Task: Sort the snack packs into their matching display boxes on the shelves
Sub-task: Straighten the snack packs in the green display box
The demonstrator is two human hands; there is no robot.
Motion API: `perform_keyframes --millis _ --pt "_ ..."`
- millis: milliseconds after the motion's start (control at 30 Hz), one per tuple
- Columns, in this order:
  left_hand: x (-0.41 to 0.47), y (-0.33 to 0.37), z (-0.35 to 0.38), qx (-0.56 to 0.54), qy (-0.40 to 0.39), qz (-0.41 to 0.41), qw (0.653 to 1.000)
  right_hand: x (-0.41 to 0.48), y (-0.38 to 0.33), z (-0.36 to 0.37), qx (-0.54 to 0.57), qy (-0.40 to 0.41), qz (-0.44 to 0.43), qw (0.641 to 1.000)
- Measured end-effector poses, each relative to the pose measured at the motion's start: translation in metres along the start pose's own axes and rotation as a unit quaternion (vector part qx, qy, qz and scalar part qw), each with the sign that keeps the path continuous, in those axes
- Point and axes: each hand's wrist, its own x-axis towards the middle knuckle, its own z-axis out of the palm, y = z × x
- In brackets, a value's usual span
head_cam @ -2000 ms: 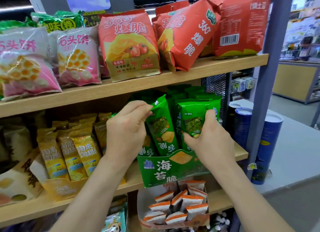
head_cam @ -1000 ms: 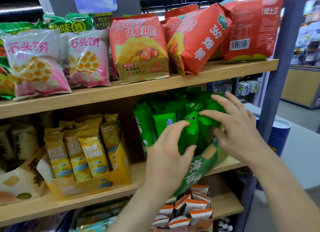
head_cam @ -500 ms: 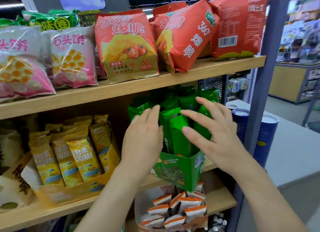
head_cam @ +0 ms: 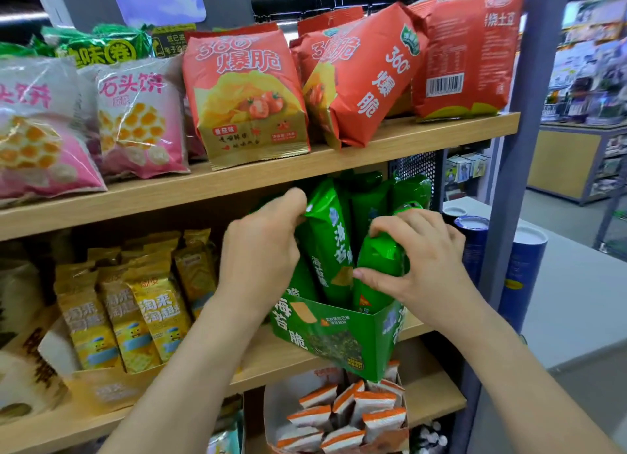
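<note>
A green display box (head_cam: 342, 338) stands turned corner-forward on the middle shelf (head_cam: 271, 358), with several green seaweed snack packs (head_cam: 330, 243) upright in it. My left hand (head_cam: 261, 250) pinches the top left edge of a tall green pack. Further right, my right hand (head_cam: 420, 260) grips a green pack (head_cam: 381, 260) at the box's right side, thumb across its front. To the left stands a yellow display box (head_cam: 101, 385) with several yellow packs (head_cam: 152, 318).
The top shelf (head_cam: 271, 179) holds red chip bags (head_cam: 247, 97) and pink bags (head_cam: 135, 121). Below is a box of orange-and-white packs (head_cam: 342, 416). Blue tubes (head_cam: 522, 274) stand right of the grey shelf post (head_cam: 515, 189).
Both hands went from lying flat on the green packs to closing on them: the left now pinches a pack's top, the right grips a pack. The box stays turned corner-forward.
</note>
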Motion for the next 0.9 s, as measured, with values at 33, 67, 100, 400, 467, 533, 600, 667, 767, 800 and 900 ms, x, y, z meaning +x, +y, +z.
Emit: perform_keyframes --millis 33,67,100,400,467,533,600,667,767,800,900 --pt "0.003 -0.001 -0.006 0.005 0.02 0.016 1.0 0.0 -0.001 0.002 -0.003 0.014 0.007 1.0" --pt "0.004 0.001 -0.01 0.021 0.029 0.037 0.999 0.0 -0.002 0.003 -0.005 0.023 0.014 1.0" --pt "0.003 0.006 -0.013 0.046 0.028 0.055 0.997 0.001 -0.004 0.002 -0.006 0.026 0.022 0.999" --pt "-0.044 0.019 0.008 -0.2 -0.024 -0.018 0.979 0.013 -0.029 -0.015 -0.012 -0.085 -0.045 0.995" --pt "-0.045 0.007 -0.001 -0.18 0.044 -0.046 0.982 0.012 -0.027 -0.014 -0.002 -0.073 -0.033 0.997" --pt "-0.045 -0.005 -0.002 -0.151 0.054 -0.116 0.98 0.011 -0.026 -0.015 0.021 -0.073 -0.03 0.997" --pt "-0.047 -0.007 0.004 -0.199 -0.07 -0.202 0.956 0.01 -0.024 -0.017 0.042 -0.084 -0.026 0.995" --pt "-0.053 -0.006 0.014 -0.252 -0.165 -0.245 0.922 0.013 -0.023 -0.022 0.052 -0.096 -0.012 0.994" --pt "-0.054 -0.002 0.023 -0.235 -0.145 -0.243 0.93 0.017 -0.023 -0.026 0.033 -0.116 0.002 0.993" --pt "-0.05 0.0 0.024 -0.226 -0.129 -0.237 0.936 0.017 -0.024 -0.026 0.029 -0.122 0.002 0.992" --pt "-0.038 0.004 0.024 -0.206 -0.103 -0.2 0.952 0.019 -0.022 -0.03 0.054 -0.135 0.01 0.989"
